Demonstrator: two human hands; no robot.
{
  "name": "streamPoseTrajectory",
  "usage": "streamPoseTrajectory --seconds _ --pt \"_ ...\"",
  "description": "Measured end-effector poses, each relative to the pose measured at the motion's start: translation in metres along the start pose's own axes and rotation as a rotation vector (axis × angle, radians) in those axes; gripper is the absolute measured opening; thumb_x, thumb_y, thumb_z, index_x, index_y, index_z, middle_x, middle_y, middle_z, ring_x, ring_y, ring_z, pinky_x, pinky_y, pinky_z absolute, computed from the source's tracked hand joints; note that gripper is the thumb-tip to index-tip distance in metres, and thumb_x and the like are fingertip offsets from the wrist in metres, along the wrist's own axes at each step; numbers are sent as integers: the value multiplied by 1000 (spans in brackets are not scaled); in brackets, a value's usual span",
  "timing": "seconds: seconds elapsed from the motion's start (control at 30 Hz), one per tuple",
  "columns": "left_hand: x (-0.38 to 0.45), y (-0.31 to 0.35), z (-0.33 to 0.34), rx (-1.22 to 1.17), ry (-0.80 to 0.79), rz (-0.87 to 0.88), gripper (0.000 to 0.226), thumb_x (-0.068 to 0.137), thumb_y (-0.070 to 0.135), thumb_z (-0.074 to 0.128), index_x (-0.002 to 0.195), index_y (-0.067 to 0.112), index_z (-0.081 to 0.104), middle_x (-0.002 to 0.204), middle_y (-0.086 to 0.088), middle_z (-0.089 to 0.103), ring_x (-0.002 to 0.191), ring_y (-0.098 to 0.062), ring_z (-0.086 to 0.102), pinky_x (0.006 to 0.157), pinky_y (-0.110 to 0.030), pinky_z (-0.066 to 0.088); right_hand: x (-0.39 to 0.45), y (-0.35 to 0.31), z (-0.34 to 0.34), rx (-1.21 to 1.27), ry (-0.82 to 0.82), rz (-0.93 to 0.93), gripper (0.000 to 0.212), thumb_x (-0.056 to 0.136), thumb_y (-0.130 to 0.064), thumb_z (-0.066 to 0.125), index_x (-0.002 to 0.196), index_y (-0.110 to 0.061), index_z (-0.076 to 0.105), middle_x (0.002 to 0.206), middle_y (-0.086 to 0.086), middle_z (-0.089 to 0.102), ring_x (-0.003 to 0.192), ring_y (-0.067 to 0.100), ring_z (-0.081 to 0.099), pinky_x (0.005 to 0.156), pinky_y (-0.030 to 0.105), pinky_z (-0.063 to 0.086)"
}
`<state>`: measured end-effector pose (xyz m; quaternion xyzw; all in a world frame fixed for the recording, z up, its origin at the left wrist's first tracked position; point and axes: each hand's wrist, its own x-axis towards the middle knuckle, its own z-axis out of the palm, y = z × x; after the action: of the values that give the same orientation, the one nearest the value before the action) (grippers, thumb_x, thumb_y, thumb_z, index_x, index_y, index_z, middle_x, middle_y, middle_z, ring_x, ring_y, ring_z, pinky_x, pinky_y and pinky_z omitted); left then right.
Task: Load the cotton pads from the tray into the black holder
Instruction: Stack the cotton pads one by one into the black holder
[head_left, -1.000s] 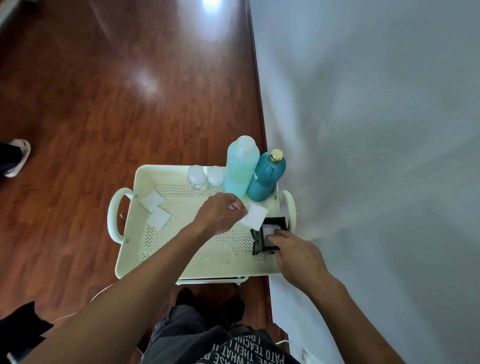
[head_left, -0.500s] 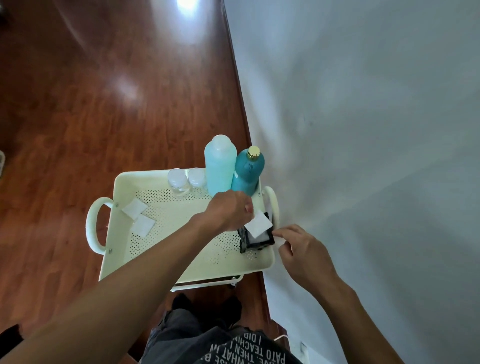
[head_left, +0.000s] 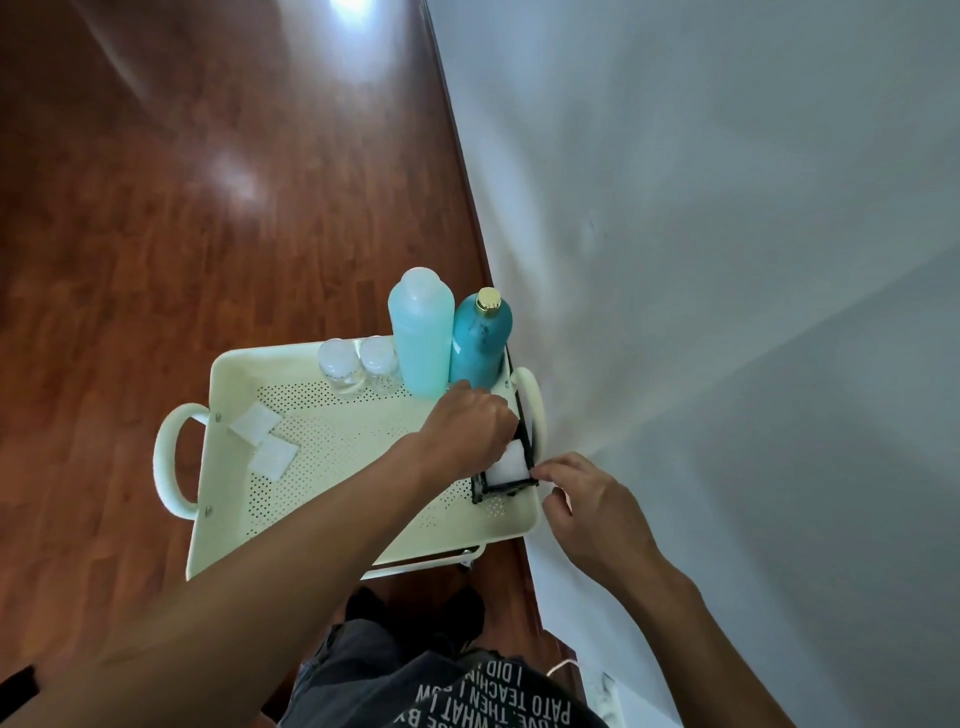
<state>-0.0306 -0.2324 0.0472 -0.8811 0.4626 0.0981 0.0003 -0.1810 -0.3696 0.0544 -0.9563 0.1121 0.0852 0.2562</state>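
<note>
A cream perforated tray (head_left: 332, 499) with side handles stands against the wall. The black holder (head_left: 498, 491) sits in the tray's right front corner. A white cotton pad (head_left: 508, 464) lies in the holder's top, and my left hand (head_left: 467, 426) presses on it with fingers curled over it. My right hand (head_left: 582, 499) touches the holder's right front edge with its fingertips. Two loose square cotton pads (head_left: 262, 441) lie on the tray's left side.
At the tray's back stand a pale blue bottle (head_left: 421, 332), a teal bottle with a gold cap (head_left: 480, 338) and two small clear jars (head_left: 356, 361). A grey wall runs close along the tray's right side. Dark wooden floor surrounds the tray.
My left hand has lowered the cotton pad from above the holder down into it. My right hand has come back to the holder's edge.
</note>
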Motion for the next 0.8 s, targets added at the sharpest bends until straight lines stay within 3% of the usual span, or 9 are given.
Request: streamPoseTrajectory --seconds 0.23,0.37,0.47,0.53,0.7,0.8 --pt "-5 -15 -6 -200 10 -1 19 93 36 65 101 25 78 94 6 72 85 -16 64 83 -34 49 8 -5 4 -16 -37 -73 38 91 -17 50 123 -23 69 126 -16 61 92 14 66 77 29 55" --pt "-13 -34 -10 -441 -32 -172 22 90 43 70 103 26 77 99 7 74 86 -17 67 77 -34 55 16 -14 7 -107 -63 -137 40 91 -17 51 127 -25 66 131 -14 58 89 19 68 72 34 56" --pt "-22 -49 -5 -527 -53 -280 18 89 40 71 100 26 77 98 8 75 87 -15 67 77 -33 56 23 -21 14 -265 -174 -143 38 94 -20 48 129 -29 59 139 -10 48 89 25 69 70 35 53" --pt "-30 -57 0 -565 -59 -341 16 89 39 71 97 27 78 96 8 75 88 -15 68 77 -33 57 25 -23 18 -341 -241 -140 36 96 -22 47 130 -31 55 141 -8 42 92 27 68 73 36 53" --pt "-49 -68 14 -573 -64 -421 15 88 38 73 95 27 79 95 8 76 86 -13 69 76 -30 56 25 -23 20 -291 -142 -102 40 93 -21 51 133 -27 52 136 0 44 78 30 66 65 35 49" --pt "-58 -74 19 -564 -80 -453 16 89 40 73 97 27 78 97 7 76 88 -14 69 78 -31 55 29 -26 21 -339 -184 -98 44 95 -23 49 139 -27 46 140 3 39 82 31 66 69 37 52"
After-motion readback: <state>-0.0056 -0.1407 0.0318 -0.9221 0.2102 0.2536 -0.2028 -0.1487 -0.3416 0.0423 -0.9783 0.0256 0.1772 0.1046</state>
